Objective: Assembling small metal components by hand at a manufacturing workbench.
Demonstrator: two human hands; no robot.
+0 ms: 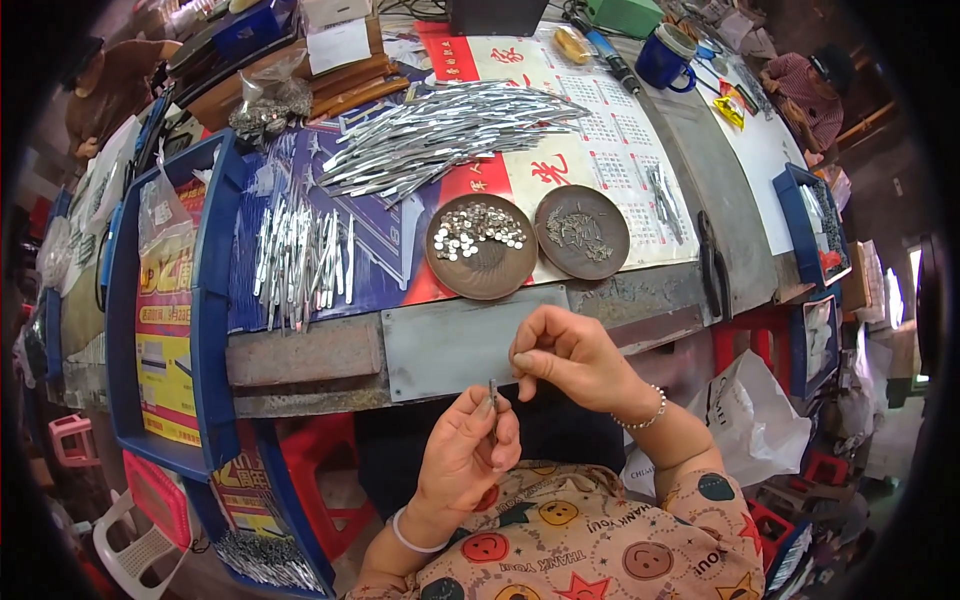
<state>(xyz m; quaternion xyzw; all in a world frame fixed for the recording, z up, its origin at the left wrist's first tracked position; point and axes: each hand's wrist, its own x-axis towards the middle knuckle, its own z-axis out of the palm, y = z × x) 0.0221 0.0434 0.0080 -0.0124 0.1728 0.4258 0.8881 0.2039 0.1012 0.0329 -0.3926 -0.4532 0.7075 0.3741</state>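
My left hand (465, 452) is closed round a slim metal piece (493, 392), whose end sticks up between thumb and fingers; most of it is hidden in the palm. Just above and to the right, my right hand (572, 362) has thumb and forefinger pinched together, and whatever they hold is too small to make out. Beyond the hands, a brown round dish (482, 284) holds small shiny metal discs (490, 228). Beside it, a second brown dish (557, 262) contains small thin metal pins (580, 236).
A large heap of slender metal strips (440, 135) covers the calendar sheet (625, 150); a smaller bunch (300, 262) lies left. Pliers (714, 265) rest at right. A blue tray (222, 385) flanks the bench's left. Farther back are a blue mug (667, 58) and two other people.
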